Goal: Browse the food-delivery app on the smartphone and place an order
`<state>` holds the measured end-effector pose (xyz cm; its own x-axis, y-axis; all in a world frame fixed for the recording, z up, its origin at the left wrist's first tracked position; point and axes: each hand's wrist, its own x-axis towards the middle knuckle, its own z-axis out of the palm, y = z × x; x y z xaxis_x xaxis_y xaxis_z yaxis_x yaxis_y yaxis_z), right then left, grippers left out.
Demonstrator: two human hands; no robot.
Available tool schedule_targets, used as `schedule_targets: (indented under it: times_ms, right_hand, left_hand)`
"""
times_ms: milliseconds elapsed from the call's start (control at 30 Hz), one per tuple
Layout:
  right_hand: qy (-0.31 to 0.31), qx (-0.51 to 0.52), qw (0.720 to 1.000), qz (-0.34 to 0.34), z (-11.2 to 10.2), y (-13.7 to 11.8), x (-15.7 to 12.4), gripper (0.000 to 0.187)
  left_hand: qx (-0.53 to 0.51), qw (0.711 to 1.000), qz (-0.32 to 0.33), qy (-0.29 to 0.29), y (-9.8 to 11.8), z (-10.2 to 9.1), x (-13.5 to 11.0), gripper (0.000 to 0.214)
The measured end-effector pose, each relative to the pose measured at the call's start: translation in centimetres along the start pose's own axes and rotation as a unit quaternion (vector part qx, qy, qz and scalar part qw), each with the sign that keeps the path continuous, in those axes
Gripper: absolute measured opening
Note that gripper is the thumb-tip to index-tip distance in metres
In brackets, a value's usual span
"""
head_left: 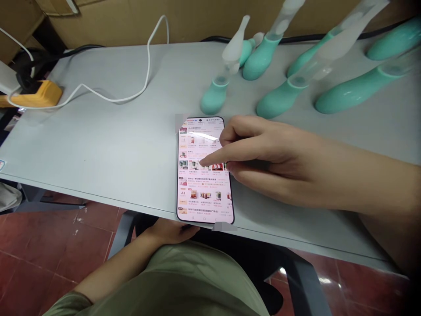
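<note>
A smartphone (204,180) lies face up at the front edge of the table, its lit screen showing a list of small drink pictures with Chinese text. My right hand (269,158) reaches in from the right with its index finger stretched out, the tip at the middle of the screen. The other fingers are bent, and nothing is held in that hand. My left hand (171,230) rests low over my lap, just below the table edge. Its thumb side shows, but the remaining fingers are hidden.
Several teal bulbs with clear tubes and white tips, such as this near one (214,96), stand or lean at the back right. A white cable (131,96) runs across the grey table (98,140) from a yellow power strip (49,93). Cardboard (125,22) stands behind.
</note>
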<state>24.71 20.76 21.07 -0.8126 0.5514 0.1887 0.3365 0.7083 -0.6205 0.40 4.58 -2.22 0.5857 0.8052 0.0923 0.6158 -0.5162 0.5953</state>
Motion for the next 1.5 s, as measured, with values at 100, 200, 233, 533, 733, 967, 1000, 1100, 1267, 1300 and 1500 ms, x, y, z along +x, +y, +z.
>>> schedule_targets:
  times_ms: [100, 200, 233, 533, 733, 967, 1000, 1100, 1267, 1300, 1500]
  right_hand:
    - [0.009, 0.016, 1.000, 0.013, -0.06, -0.16, -0.02, 0.035]
    - [0.032, 0.013, 0.999, 0.032, 0.07, -0.10, -0.09, 0.030]
    - [0.038, 0.009, 0.999, 0.032, 0.15, -0.03, -0.13, 0.029]
    - [0.028, 0.001, 1.000, 0.001, 0.31, 0.29, -0.24, 0.037]
    - [0.029, -0.003, 1.000, 0.002, 0.55, 0.54, -0.24, 0.037]
    - [0.018, 0.009, 1.000, 0.001, 0.28, 0.23, -0.26, 0.042]
    - [0.018, 0.010, 1.000, -0.002, 0.24, 0.21, -0.29, 0.042]
    - [0.011, 0.012, 1.000, -0.007, 0.26, 0.25, -0.37, 0.039]
    - [0.018, 0.005, 1.000, -0.008, 0.23, 0.38, -0.39, 0.040]
    - [0.017, 0.004, 1.000, -0.011, 0.16, 0.37, -0.38, 0.040]
    - [0.013, 0.004, 1.000, -0.023, 0.03, 0.33, -0.32, 0.039]
  left_hand:
    - [-0.006, 1.000, -0.003, -0.005, -0.07, 0.04, -0.14, 0.043]
    - [-0.011, 1.000, 0.007, 0.000, -0.12, 0.04, -0.22, 0.043]
    - [-0.011, 1.000, 0.009, 0.001, -0.11, 0.03, -0.22, 0.042]
    - [-0.008, 1.000, 0.003, -0.001, 0.05, 0.03, -0.06, 0.040]
    - [-0.011, 1.000, 0.006, 0.014, -0.02, 0.14, -0.10, 0.041]
    - [-0.006, 1.000, 0.013, 0.018, -0.01, 0.08, -0.16, 0.038]
    - [-0.006, 1.000, 0.012, 0.017, -0.01, 0.06, -0.14, 0.039]
    - [-0.008, 1.000, 0.014, 0.015, 0.01, -0.03, -0.05, 0.041]
    - [-0.014, 0.999, 0.021, 0.019, 0.06, -0.16, 0.03, 0.040]
    - [-0.014, 1.000, 0.020, 0.017, 0.07, -0.17, 0.02, 0.040]
    - [-0.013, 1.000, -0.004, -0.015, 0.10, -0.09, -0.04, 0.041]
